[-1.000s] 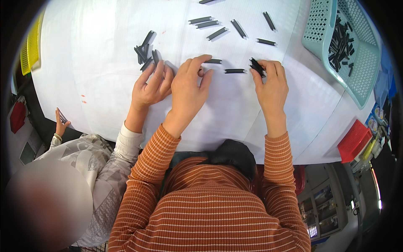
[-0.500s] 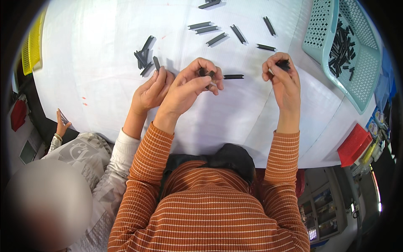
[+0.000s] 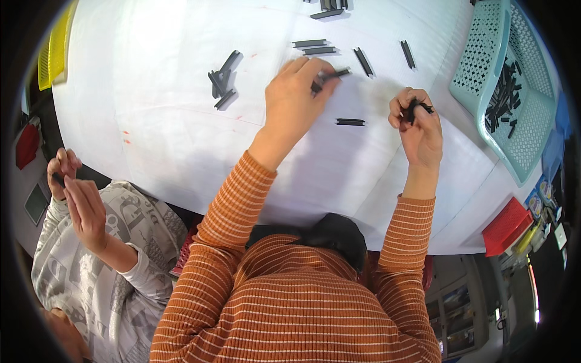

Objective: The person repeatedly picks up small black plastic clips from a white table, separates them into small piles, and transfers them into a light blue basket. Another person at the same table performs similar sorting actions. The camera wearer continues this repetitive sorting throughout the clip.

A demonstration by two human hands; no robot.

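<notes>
Short black grooved strips [image 3: 350, 121] lie on the white tabletop [image 3: 169, 163] between a yellow plastic basket [image 3: 52, 51], left, and a pale-blue plastic basket [image 3: 475, 63] holding more strips, right.

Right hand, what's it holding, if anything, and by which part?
The right hand holds black pieces between its thumb and curled fingers; the fingers hide too much to tell which part is gripped.

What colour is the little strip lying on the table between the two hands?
The strip is black, seen best in the head view.
</notes>
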